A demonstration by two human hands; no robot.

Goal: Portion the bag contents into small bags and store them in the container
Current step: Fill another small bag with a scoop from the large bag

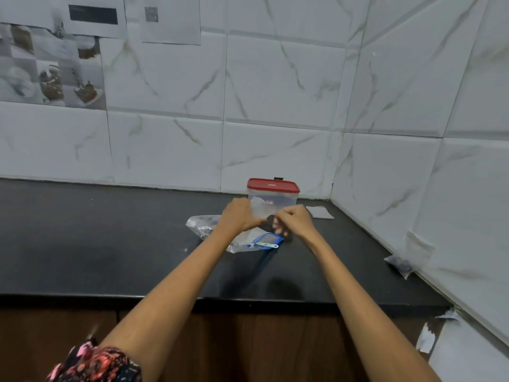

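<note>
Left hand (239, 215): fingers curled, pinching the left edge of a small clear bag (259, 208).
Right hand (294, 219): pinching the bag's right edge.
Small bag: held up above the counter (110, 244), just in front of the container (272, 193).
Container: red lid on, far against the wall.
Big bag (203, 224): lying under the hands.
Blue scoop (268, 241): on the big bag.
Filled bag (400, 264): far right, leaning against the wall.

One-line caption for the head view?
Both hands, left and right, hold a small clear bag before the red-lidded container.
</note>
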